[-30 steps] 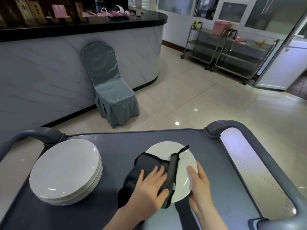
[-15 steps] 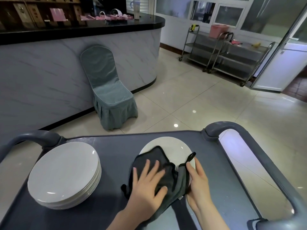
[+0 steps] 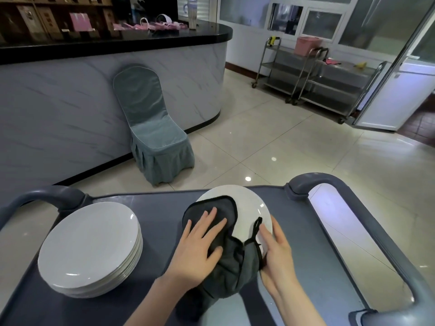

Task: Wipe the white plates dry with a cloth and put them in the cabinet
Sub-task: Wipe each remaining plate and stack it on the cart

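Note:
A white plate (image 3: 250,201) lies tilted on the grey cart top (image 3: 164,208), near its far edge. A dark grey cloth (image 3: 226,262) covers the plate's near-left part and hangs down toward me. My left hand (image 3: 200,243) presses flat on the cloth, fingers spread. My right hand (image 3: 276,248) grips the plate's right rim, with the cloth's edge under the palm. A stack of several white plates (image 3: 89,245) sits on the cart's left side.
The cart has raised grey handles at the left (image 3: 47,196) and right (image 3: 353,208). Beyond it are a covered teal chair (image 3: 153,128), a curved marble counter (image 3: 70,95), steel trolleys (image 3: 317,76) at the back right, and tiled floor.
My left hand has slid the cloth away from me across the plate, covering more of its left part. My right hand stays on the right rim. The view tilted slightly.

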The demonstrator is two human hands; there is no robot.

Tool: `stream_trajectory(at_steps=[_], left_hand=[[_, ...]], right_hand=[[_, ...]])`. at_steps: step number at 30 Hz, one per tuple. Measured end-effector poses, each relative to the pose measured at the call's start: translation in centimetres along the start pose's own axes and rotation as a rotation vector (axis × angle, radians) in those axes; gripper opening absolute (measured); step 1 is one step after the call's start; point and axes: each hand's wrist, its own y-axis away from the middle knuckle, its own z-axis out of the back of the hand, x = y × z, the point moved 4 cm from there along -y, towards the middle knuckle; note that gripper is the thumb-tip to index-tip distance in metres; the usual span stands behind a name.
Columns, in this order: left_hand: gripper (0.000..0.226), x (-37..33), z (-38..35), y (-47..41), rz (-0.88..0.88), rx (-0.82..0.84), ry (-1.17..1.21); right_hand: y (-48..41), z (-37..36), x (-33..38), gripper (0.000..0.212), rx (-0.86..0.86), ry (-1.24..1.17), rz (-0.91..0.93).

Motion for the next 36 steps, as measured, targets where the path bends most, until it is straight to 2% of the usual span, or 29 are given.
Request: stream_trajectory(at_steps=[5, 9, 11, 14, 16, 19, 22, 24, 29, 36], left_hand=[[0.067, -1.9, -1.4, 2.8, -0.124, 0.106, 0.094], [0.056, -4.3, -2.3, 1.8, -0.134, 0.080, 0.107], [0.057, -3.7, -2.1, 1.0, -0.097, 0.037, 0.021], [0.061, -1.1, -1.3, 0.2, 0.079, -0.034, -0.043], [0.062, 0.6, -0.7, 0.6, 0.137, -0.045, -0.060], [0.057, 0.9, -0.5, 2.3, 0.046, -0.049, -0.111], [0.062, -2.0, -1.7, 3.6, -0.107, -0.011, -0.146], [0.064, -3.7, -2.4, 2.8, -0.150, 0.010, -0.140], [0.064, -3.1, -0.3, -1.0, -0.024, -0.046, -0.154], [0.062, 1.2, 0.6, 0.0, 0.079, -0.074, -0.186]], right_hand=[[-0.1, 0.4, -0.5, 0.032, -0.030, 0.030, 0.012], [0.8, -0.7, -1.6, 0.035, 0.008, 0.091, 0.028], [1.2, -1.0, -1.6, 0.036, 0.031, 0.085, 0.029], [1.3, -0.9, -0.7, 0.034, 0.007, 0.105, 0.053], [1.0, -0.6, 0.3, 0.032, -0.025, 0.112, 0.073], [0.5, 0.1, 1.5, 0.033, -0.058, 0.088, 0.076], [0.8, -0.1, 1.0, 0.033, -0.045, 0.061, 0.047], [1.5, -0.7, -0.1, 0.034, -0.018, 0.060, 0.042], [2.7, -1.6, -1.7, 0.036, 0.032, 0.112, 0.038], [1.0, 0.0, 2.1, 0.033, -0.048, 0.130, 0.122]])
